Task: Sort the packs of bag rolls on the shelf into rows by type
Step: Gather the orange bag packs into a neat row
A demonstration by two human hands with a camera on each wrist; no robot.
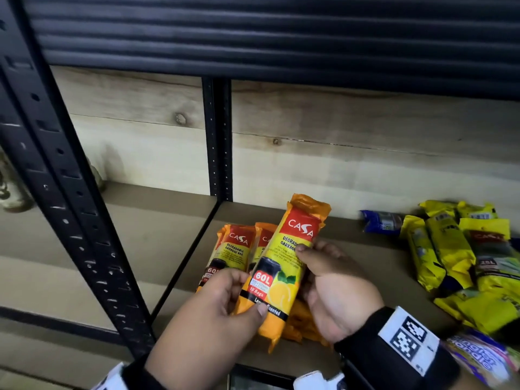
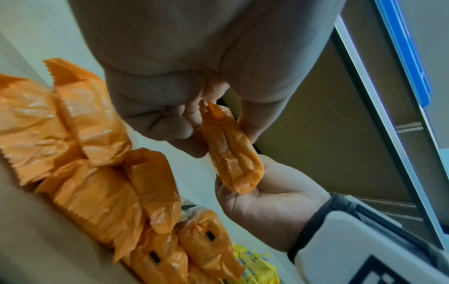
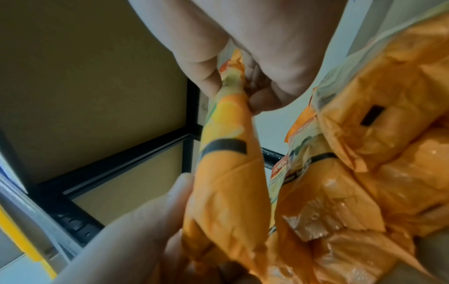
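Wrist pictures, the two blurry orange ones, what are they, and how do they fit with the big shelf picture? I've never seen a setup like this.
There is no machine: a person works bare-handed, wearing three cameras. The big picture comes from the head camera, looking down at a wooden shelf. The blurry two come from cameras strapped to the wrists, each looking along its hand. Both hands hold one orange pack: the left hand pinches its lower end, and the right hand grips its middle. More orange packs lie on the shelf behind it. Yellow packs are heaped at the right, with a blue pack beside them.
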